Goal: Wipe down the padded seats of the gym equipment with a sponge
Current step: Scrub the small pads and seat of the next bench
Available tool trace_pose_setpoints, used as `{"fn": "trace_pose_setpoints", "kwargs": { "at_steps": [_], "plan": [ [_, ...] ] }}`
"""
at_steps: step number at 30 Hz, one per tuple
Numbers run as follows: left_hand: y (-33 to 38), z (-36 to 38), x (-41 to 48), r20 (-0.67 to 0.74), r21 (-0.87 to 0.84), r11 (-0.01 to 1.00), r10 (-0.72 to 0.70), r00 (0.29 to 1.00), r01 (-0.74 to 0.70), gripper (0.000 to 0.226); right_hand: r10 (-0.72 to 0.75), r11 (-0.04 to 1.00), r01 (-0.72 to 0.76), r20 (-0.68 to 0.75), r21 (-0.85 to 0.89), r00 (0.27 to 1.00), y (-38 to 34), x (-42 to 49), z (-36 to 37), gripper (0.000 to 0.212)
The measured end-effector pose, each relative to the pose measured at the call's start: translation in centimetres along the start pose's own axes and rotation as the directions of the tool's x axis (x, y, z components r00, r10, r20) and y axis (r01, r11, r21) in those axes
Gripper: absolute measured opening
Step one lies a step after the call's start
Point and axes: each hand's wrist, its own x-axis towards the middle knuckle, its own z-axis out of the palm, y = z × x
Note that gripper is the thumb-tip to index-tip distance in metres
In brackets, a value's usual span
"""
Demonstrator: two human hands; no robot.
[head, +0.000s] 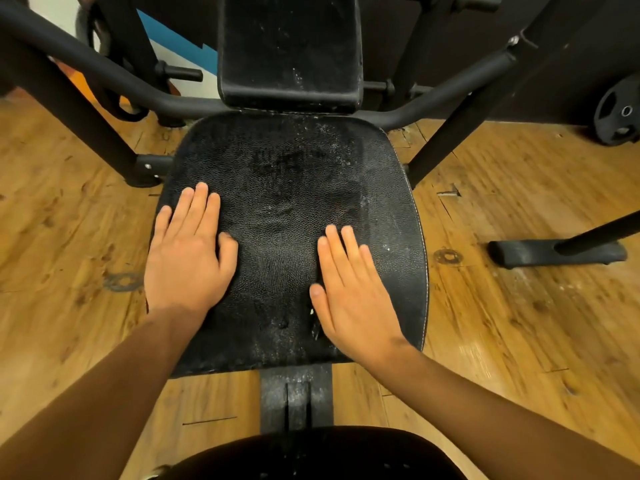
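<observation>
I am watching the seat (287,188) filling mid-frame, lying directly under both palms. The left hand (188,261) is pressing flat at centre left, fingers straight and grasping nothing; the right hand (353,296) is lying flat at centre right, equally released. I am counting one seat, one backrest (291,50) at top centre, one plate (620,112) at the right edge.
</observation>
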Motion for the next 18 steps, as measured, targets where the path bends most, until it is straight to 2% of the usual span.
{"fn": "trace_pose_setpoints", "kwargs": {
  "at_steps": [4, 10, 14, 18],
  "plan": [
    [0.0, 0.0, -0.1, -0.004, -0.007, 1.0, -0.011, 1.0, 0.011, 0.06, -0.003, 1.0, 0.003, 0.008, -0.022, 1.0, -0.1, -0.7, 0.4, 0.064],
    [0.0, -0.1, -0.1, -0.007, -0.017, 1.0, -0.011, 1.0, 0.011, 0.059, 0.036, 0.998, -0.035, -0.013, 0.043, 0.999, -0.2, 0.4, 0.0, 0.064],
    [-0.3, 0.0, -0.1, -0.007, -0.024, 1.0, -0.013, 1.0, 0.013, 0.06, 0.138, 0.98, -0.137, 0.006, 0.146, 0.99, 1.1, 5.9, -1.1, 0.065],
    [0.0, -0.1, 0.0, 0.016, -0.023, 1.0, -0.009, 1.0, 0.01, 0.061, 0.216, 0.963, -0.22, 0.038, 0.156, 0.976, 3.9, 13.6, -2.2, 0.065]
  ]
}}
